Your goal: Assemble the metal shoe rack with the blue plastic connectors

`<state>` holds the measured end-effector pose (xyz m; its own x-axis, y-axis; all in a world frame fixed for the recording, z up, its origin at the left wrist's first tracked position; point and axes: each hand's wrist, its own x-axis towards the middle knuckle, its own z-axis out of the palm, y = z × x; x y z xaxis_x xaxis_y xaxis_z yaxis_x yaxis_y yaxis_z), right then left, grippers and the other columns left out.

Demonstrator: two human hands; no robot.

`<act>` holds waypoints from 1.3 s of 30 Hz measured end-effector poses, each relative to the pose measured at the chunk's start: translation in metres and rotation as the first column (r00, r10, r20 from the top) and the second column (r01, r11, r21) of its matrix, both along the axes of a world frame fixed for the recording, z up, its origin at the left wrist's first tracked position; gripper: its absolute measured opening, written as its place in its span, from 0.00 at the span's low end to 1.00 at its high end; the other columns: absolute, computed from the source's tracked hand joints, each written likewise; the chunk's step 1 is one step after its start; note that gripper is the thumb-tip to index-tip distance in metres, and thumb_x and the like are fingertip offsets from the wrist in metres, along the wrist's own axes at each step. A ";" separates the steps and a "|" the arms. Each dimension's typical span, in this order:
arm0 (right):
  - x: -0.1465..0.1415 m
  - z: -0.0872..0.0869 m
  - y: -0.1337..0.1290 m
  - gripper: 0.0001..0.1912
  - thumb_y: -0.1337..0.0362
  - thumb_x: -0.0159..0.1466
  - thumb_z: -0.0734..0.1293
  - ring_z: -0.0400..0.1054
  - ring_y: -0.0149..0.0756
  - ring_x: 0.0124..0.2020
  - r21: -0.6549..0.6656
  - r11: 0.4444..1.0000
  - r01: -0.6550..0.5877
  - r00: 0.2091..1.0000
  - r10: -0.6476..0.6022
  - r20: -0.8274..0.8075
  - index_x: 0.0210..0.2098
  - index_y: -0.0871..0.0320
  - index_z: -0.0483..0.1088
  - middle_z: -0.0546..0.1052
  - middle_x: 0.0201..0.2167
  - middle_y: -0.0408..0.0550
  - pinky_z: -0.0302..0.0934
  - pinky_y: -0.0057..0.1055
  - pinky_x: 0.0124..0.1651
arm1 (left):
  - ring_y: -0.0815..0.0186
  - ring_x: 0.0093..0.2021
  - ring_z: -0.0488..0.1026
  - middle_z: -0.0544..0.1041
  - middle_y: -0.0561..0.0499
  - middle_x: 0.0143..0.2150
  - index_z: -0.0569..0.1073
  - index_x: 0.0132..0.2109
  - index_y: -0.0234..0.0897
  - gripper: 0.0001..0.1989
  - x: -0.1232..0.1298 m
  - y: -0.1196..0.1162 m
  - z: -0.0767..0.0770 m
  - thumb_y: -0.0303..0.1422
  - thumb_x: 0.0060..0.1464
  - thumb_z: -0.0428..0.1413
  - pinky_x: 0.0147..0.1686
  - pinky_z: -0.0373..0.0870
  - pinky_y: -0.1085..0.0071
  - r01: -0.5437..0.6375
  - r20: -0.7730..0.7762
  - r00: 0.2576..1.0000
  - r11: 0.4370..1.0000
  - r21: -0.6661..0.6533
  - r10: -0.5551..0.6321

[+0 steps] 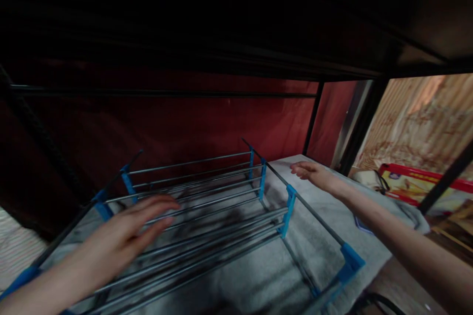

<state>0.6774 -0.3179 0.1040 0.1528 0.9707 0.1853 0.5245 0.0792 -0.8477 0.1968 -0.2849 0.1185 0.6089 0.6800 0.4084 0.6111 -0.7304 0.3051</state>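
Note:
A rack of thin grey metal tubes [229,221] with blue plastic joints [288,209] lies on a whitish board or cloth-covered surface [258,275]. Over the rack's left part hovers my left hand [144,226], fingers stretched forward and thumb apart, with nothing in it; whether it touches a tube I cannot tell. My right hand [312,174] reaches in past the rack's right side, above the pale surface. Its fingers are extended and hold nothing. A blue corner piece [351,261] sits at the rack's near right end.
A black metal frame [364,128] with a dark top overhead surrounds the space. Behind the rack rises a red wall [221,123]. On the right are a red and yellow box [410,184], a pale object with a dark cord, and a corrugated sheet [432,118].

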 end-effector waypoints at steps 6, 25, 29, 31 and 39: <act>0.022 -0.064 -0.017 0.31 0.40 0.56 0.69 0.71 0.43 0.47 -0.183 0.983 0.031 0.929 -0.096 -0.357 0.47 0.59 0.74 0.77 0.46 0.56 0.65 0.40 0.54 | 0.57 0.60 0.68 0.72 0.46 0.60 0.69 0.59 0.40 0.21 0.175 0.012 -0.056 0.42 0.63 0.50 0.61 0.63 0.61 0.181 -0.275 0.936 0.970 -0.160 -0.220; -0.008 -0.094 0.008 0.20 0.48 0.60 0.62 0.69 0.38 0.35 -0.121 0.992 -0.018 0.951 -0.020 -0.307 0.36 0.58 0.71 0.74 0.30 0.45 0.63 0.37 0.46 | 0.56 0.47 0.77 0.77 0.45 0.52 0.70 0.54 0.40 0.17 0.263 0.010 -0.079 0.30 0.64 0.42 0.46 0.72 0.62 0.206 -0.226 0.943 0.962 -0.182 -0.245; -0.010 -0.090 0.005 0.20 0.47 0.59 0.62 0.68 0.38 0.36 -0.141 0.990 -0.001 0.960 -0.038 -0.276 0.36 0.58 0.71 0.74 0.31 0.45 0.63 0.37 0.46 | 0.56 0.49 0.76 0.78 0.44 0.52 0.71 0.54 0.39 0.17 0.266 0.012 -0.082 0.31 0.65 0.42 0.48 0.71 0.63 0.213 -0.208 0.943 0.951 -0.222 -0.259; -0.010 -0.090 0.005 0.21 0.46 0.59 0.61 0.69 0.38 0.36 -0.144 0.990 0.002 0.964 -0.040 -0.265 0.36 0.58 0.71 0.74 0.31 0.45 0.63 0.37 0.46 | 0.57 0.50 0.76 0.78 0.43 0.51 0.71 0.54 0.39 0.18 0.268 0.014 -0.083 0.31 0.65 0.41 0.49 0.70 0.65 0.210 -0.209 0.942 0.946 -0.248 -0.263; -0.007 -0.099 0.006 0.22 0.45 0.61 0.60 0.70 0.41 0.38 -0.126 0.992 -0.008 0.983 -0.016 -0.185 0.38 0.57 0.71 0.75 0.32 0.47 0.64 0.38 0.46 | 0.57 0.44 0.77 0.80 0.45 0.44 0.73 0.47 0.38 0.15 0.270 0.014 -0.079 0.30 0.63 0.42 0.42 0.71 0.66 0.210 -0.246 0.930 0.945 -0.249 -0.272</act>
<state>0.6706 -0.3123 0.0053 0.1768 0.9838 0.0297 0.3572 -0.0361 -0.9333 0.4670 -0.2714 0.0394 0.8321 0.5509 0.0632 0.5066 -0.8016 0.3173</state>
